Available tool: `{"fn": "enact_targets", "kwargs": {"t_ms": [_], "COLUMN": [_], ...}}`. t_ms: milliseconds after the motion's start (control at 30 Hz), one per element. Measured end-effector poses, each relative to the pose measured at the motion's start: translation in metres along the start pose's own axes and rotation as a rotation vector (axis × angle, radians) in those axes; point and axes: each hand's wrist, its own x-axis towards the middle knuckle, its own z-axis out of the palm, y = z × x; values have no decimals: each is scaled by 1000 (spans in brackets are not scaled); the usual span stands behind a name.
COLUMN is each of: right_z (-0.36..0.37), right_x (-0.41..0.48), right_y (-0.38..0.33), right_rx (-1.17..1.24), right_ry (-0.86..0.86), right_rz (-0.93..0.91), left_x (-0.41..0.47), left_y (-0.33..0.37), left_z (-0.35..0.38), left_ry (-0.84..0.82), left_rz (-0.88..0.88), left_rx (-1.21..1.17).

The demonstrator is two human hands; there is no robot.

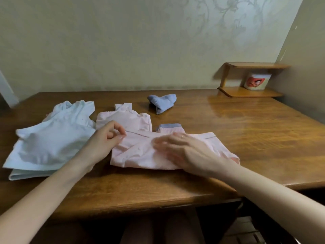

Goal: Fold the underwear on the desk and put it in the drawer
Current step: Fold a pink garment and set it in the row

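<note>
A pale pink pair of underwear (pixel 140 155) lies spread on the wooden desk (pixel 246 138) in front of me. My left hand (pixel 105 140) pinches its upper left edge at the waistband. Flat on the middle of the cloth rests my right hand (pixel 184 148), fingers apart and blurred, pressing down. Behind it lie a second pink garment (pixel 126 118) and a small pink piece with a blue band (pixel 169 128). A light blue garment (pixel 51 136) is piled at the left. A folded blue piece (pixel 162 102) sits farther back.
A small wooden two-level shelf (pixel 249 92) stands at the desk's back right corner with a white tub (pixel 255 81) on it. The wall runs behind the desk. The desk's front edge (pixel 158 205) is close to me, with dark space under it.
</note>
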Motion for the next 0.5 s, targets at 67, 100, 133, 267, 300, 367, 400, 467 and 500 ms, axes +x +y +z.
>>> {"fn": "enact_targets", "kwargs": {"t_ms": [67,100,133,267,300,367,400,467,500], "right_z": [9,11,12,2,-5,-24,-34,-48,-52], "right_x": [-6,-7,-7,-6,-8,-13,-18,-30,-36], "right_y": [1,4,5,5,8,23,34,54,61], "right_rx": [31,36,39,335,444,481,425,289,266], "right_ry": [-158,-204,-225,-127,-6,276,352,314,233], "right_rz": [15,28,34,86,172,427,572,827,928], "left_x": [0,0,0,2,4,6,8,11,13], "left_y": [4,7,11,41,51,69,75,80,78], "left_z": [-3,-4,-4,1,7,28,43,74,87], "left_ry": [32,42,43,-58,-105,-196,-233,-283,-313], "left_rz": [24,10,-13,6,44,85,91,90,86], "left_rx": [-34,-50,-64,-183,-206,-229,-232,-236,-242]}}
